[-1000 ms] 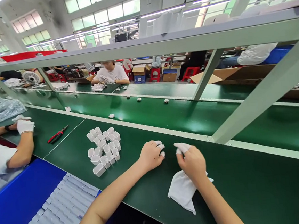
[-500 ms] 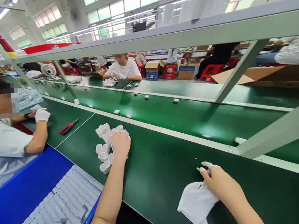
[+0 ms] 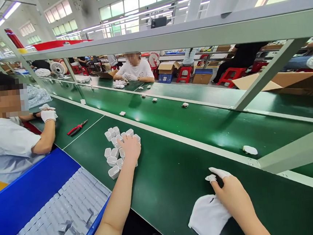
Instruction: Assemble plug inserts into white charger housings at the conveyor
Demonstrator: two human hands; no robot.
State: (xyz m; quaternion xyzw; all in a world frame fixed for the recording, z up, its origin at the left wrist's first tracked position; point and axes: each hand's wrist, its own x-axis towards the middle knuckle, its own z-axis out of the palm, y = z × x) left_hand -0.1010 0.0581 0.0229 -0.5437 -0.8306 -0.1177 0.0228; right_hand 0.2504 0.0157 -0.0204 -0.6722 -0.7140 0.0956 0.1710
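My left hand (image 3: 131, 147) rests with spread fingers on the right side of a cluster of small white plastic cups (image 3: 113, 172), covering some of them. My right hand (image 3: 232, 188) is above the green work surface nearer to me, thumb and index finger apart and wearing white finger covers; its other fingers are partly hidden. Just below and left of that hand lies a piece of white cloth (image 3: 207, 215), folded into a rounded shape. Whether the hidden fingers touch the cloth I cannot tell.
A blue bin (image 3: 40, 169) full of white-grey parts stands at the lower left. Red-handled pliers (image 3: 77, 129) lie near a co-worker's gloved hand (image 3: 48, 115). Beyond a pale rail, a green conveyor (image 3: 167, 118) carries small white parts (image 3: 249, 150). A slanted post (image 3: 299, 149) rises at right.
The view has shifted slightly. My right thumb and index finger have spread further apart beside the cloth. A white part on the conveyor has come out from behind the post. My left hand stays on the cups.
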